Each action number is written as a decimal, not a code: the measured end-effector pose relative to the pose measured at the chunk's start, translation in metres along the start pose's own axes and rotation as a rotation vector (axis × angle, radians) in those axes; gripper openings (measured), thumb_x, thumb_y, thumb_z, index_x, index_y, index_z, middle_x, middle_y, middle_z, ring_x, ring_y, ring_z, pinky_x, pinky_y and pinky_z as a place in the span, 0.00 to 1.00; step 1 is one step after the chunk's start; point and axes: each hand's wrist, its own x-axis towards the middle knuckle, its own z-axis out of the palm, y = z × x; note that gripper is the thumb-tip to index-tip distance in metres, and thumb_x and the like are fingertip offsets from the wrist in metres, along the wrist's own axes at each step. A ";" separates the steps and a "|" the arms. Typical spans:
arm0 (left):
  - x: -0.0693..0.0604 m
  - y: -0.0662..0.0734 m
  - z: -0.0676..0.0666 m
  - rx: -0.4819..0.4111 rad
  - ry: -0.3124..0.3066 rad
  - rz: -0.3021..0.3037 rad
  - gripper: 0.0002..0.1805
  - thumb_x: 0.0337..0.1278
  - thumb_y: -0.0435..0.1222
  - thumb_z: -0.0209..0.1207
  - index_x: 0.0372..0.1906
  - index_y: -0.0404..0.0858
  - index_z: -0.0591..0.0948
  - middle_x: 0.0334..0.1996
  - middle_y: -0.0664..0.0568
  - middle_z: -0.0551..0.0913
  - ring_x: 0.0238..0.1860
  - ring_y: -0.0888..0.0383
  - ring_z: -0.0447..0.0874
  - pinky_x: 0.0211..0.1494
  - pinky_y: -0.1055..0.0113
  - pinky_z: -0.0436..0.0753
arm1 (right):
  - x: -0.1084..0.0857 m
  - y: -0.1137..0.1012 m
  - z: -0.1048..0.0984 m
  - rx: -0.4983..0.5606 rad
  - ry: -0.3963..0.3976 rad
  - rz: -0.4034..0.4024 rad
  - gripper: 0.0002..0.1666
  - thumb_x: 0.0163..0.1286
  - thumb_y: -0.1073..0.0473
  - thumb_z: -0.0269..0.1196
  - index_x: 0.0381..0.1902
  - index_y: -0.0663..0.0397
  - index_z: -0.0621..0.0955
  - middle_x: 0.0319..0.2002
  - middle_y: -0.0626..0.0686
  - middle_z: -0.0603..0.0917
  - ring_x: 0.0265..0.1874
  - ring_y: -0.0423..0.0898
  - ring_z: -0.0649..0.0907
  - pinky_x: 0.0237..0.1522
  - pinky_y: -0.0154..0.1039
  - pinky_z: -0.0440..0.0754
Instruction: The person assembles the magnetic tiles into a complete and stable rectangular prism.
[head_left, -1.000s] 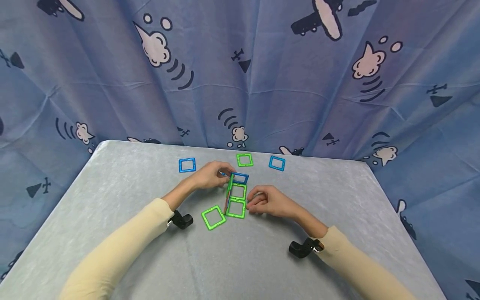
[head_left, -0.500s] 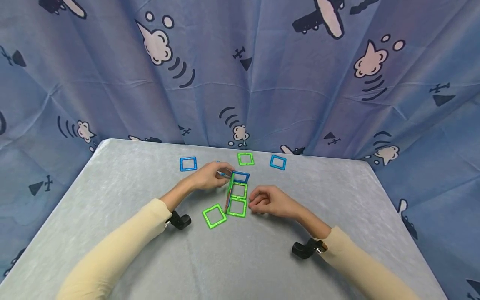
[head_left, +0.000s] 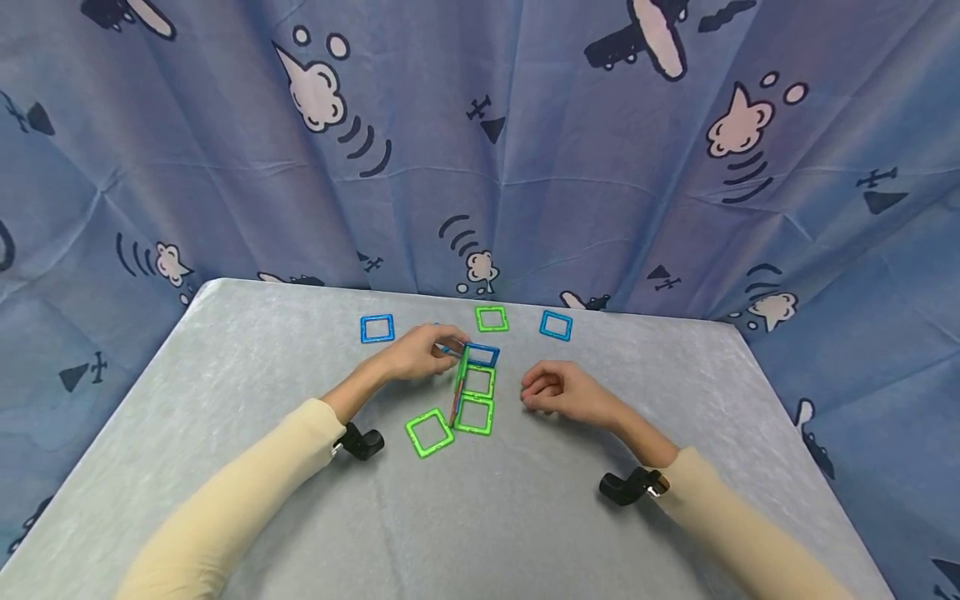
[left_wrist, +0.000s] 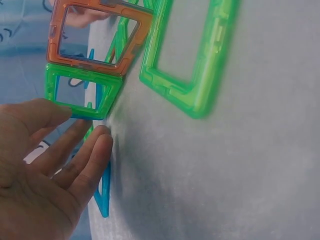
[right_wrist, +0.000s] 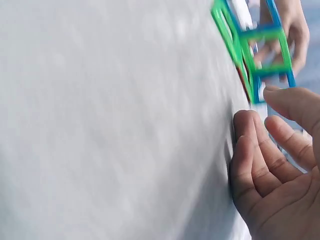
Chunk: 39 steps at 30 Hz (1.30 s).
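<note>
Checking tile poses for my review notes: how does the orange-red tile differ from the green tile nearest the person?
The orange-red tile stands on edge, while the nearest green tile lies flat on the table. The orange-red tile meets an upright green tile edge to edge; the nearest green tile sits askew. Both are open, four-sided frames.

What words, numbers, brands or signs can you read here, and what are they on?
None can be read.
The curtain: printed drawings, but no lettering I can see.
The colored frames: no readable text.
The black devices on the wrists: too small to tell.
</note>
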 end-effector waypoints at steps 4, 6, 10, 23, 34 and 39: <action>0.000 0.000 0.000 0.008 0.003 -0.003 0.21 0.70 0.25 0.58 0.66 0.32 0.76 0.56 0.40 0.82 0.54 0.45 0.84 0.53 0.60 0.84 | 0.004 0.010 -0.022 -0.083 0.076 0.006 0.14 0.70 0.66 0.68 0.50 0.70 0.80 0.41 0.60 0.86 0.36 0.53 0.84 0.32 0.39 0.84; 0.000 0.000 0.000 0.010 0.005 -0.005 0.21 0.70 0.25 0.58 0.65 0.33 0.77 0.56 0.40 0.83 0.54 0.45 0.84 0.52 0.60 0.84 | 0.006 0.014 -0.033 -0.137 0.119 0.005 0.15 0.70 0.66 0.68 0.50 0.70 0.80 0.41 0.59 0.85 0.37 0.53 0.84 0.32 0.38 0.84; -0.001 0.000 0.000 0.001 0.010 -0.008 0.21 0.70 0.26 0.58 0.65 0.32 0.77 0.55 0.40 0.83 0.54 0.45 0.84 0.52 0.60 0.84 | 0.013 0.020 -0.053 -0.250 0.210 0.007 0.16 0.69 0.66 0.69 0.50 0.70 0.81 0.42 0.58 0.85 0.39 0.53 0.85 0.34 0.37 0.83; -0.001 -0.005 0.000 -0.030 0.023 0.010 0.19 0.70 0.26 0.58 0.63 0.33 0.78 0.55 0.42 0.84 0.54 0.47 0.84 0.53 0.61 0.83 | 0.033 0.025 -0.075 -0.451 0.263 -0.036 0.18 0.68 0.65 0.71 0.53 0.67 0.82 0.47 0.62 0.85 0.44 0.57 0.85 0.46 0.54 0.83; 0.001 -0.006 0.000 -0.035 0.033 0.021 0.19 0.69 0.25 0.59 0.63 0.32 0.78 0.54 0.40 0.83 0.55 0.45 0.84 0.53 0.61 0.84 | 0.042 0.025 -0.080 -0.472 0.261 0.020 0.23 0.66 0.64 0.73 0.57 0.64 0.82 0.53 0.61 0.83 0.50 0.59 0.81 0.50 0.55 0.80; 0.004 -0.005 0.004 -0.034 0.027 0.030 0.20 0.69 0.25 0.59 0.63 0.31 0.78 0.54 0.39 0.83 0.53 0.45 0.84 0.50 0.61 0.85 | 0.038 0.028 -0.081 -0.471 0.275 0.040 0.22 0.66 0.64 0.73 0.56 0.64 0.83 0.52 0.61 0.83 0.50 0.59 0.81 0.51 0.55 0.81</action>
